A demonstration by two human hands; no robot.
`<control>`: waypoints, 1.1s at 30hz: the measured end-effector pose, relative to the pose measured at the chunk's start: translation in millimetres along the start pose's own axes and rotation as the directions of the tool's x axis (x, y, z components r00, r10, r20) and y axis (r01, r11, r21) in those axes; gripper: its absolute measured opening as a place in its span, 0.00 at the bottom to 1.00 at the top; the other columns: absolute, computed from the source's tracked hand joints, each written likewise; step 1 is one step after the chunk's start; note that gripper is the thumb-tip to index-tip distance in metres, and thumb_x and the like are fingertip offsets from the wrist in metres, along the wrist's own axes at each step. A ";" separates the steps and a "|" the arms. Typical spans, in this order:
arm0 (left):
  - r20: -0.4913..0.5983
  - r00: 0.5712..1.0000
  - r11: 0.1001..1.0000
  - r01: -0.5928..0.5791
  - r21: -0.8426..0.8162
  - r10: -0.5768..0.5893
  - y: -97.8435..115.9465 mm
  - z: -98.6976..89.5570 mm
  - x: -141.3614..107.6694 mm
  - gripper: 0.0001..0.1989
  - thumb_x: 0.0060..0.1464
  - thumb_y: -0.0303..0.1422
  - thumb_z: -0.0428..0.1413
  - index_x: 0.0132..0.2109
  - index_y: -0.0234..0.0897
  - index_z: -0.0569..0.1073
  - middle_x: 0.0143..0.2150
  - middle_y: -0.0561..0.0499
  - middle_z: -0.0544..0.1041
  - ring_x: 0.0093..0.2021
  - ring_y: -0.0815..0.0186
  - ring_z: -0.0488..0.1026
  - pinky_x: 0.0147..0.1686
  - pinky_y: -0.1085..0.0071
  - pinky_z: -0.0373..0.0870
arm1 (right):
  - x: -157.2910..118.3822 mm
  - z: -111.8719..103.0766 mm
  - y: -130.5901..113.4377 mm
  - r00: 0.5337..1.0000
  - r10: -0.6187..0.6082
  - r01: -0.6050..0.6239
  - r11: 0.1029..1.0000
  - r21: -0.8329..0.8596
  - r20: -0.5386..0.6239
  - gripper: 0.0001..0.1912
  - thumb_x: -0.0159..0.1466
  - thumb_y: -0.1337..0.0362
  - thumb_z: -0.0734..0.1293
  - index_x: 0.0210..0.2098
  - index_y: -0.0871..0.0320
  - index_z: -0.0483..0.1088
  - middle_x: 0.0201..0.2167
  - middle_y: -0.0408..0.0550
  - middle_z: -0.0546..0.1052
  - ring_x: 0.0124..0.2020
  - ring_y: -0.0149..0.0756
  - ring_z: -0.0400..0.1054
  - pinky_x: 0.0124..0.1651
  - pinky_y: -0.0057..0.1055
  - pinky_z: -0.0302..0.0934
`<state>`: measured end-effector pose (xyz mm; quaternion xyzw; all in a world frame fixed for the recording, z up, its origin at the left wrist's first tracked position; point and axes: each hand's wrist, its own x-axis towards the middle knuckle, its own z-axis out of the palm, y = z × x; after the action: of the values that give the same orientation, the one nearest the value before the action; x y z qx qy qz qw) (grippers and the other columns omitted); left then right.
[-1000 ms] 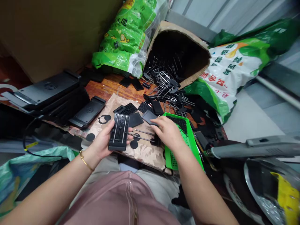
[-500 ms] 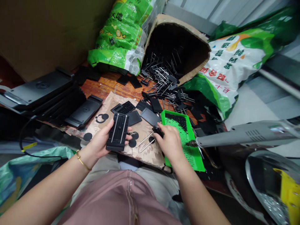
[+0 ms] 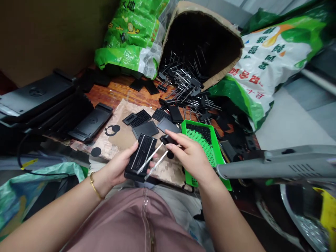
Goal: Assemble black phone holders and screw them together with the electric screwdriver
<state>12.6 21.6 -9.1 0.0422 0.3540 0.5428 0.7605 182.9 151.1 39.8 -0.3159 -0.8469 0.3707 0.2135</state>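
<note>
My left hand (image 3: pixel 119 162) grips a black plastic holder (image 3: pixel 140 155) by its sides, its grooved face with two metal rods turned up. In my right hand (image 3: pixel 187 152), thumb and fingers pinch a small black end piece (image 3: pixel 168 140). Two bare metal rods (image 3: pixel 154 164) stick out of that piece, pointing down and left across the lower part of the holder. Whether the rods touch the holder, I cannot tell. Flat black plates (image 3: pixel 145 130) lie on the cardboard (image 3: pixel 119 112) just beyond my hands.
A green tray (image 3: pixel 210 154) with small black screws stands at right, beside a grey electric screwdriver (image 3: pixel 246 164). A tipped cardboard box (image 3: pixel 170 21) spills rodded pieces (image 3: pixel 183 80). Finished-looking black holders (image 3: pixel 90 122) sit at left. Printed bags (image 3: pixel 131 56) are behind.
My right hand has moved left with the rodded piece, bringing its rods over the holder. My left hand and the holder have shifted slightly right and toward me.
</note>
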 end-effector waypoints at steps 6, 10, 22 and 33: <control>0.026 0.999 1.000 0.024 -0.006 -0.024 -10.7 3.2 0.5 0.22 0.63 0.42 0.43 0.56 0.35 0.70 0.46 0.39 0.79 0.37 0.57 0.79 0.36 0.63 0.75 | 11.0 7.1 -3.3 0.998 -0.013 0.009 0.998 0.057 0.066 0.15 0.61 0.65 0.65 0.48 0.51 0.73 0.44 0.47 0.77 0.46 0.35 0.70 0.50 0.36 0.63; 0.025 0.998 0.999 0.051 0.002 -0.051 -12.3 7.9 -2.8 0.22 0.63 0.42 0.44 0.52 0.31 0.72 0.43 0.38 0.79 0.33 0.58 0.79 0.33 0.65 0.75 | 13.3 10.6 -1.0 0.996 -0.033 0.029 0.999 0.044 0.085 0.14 0.62 0.64 0.64 0.47 0.51 0.74 0.43 0.46 0.77 0.44 0.35 0.71 0.49 0.35 0.63; -0.033 0.992 0.991 0.125 0.038 -0.124 -14.4 17.4 -5.0 0.24 0.63 0.42 0.43 0.45 0.27 0.75 0.39 0.37 0.80 0.27 0.61 0.78 0.28 0.67 0.75 | 9.9 17.6 5.9 0.992 -0.066 0.058 0.995 0.079 0.107 0.14 0.62 0.64 0.64 0.47 0.52 0.74 0.42 0.45 0.77 0.44 0.34 0.70 0.51 0.34 0.61; -0.255 0.958 0.989 -0.111 0.101 0.134 5.5 -6.3 -6.3 0.17 0.60 0.38 0.50 0.45 0.29 0.76 0.38 0.39 0.80 0.30 0.59 0.78 0.32 0.63 0.77 | 67.9 -4.7 41.5 0.970 0.214 -0.239 0.934 -0.266 -0.120 0.13 0.62 0.63 0.63 0.41 0.53 0.78 0.37 0.47 0.80 0.41 0.40 0.73 0.44 0.34 0.64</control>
<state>3.6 16.4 -8.2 0.0248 0.4708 0.5739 0.6696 153.2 222.3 19.8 -0.4543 -0.8381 0.2557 0.1604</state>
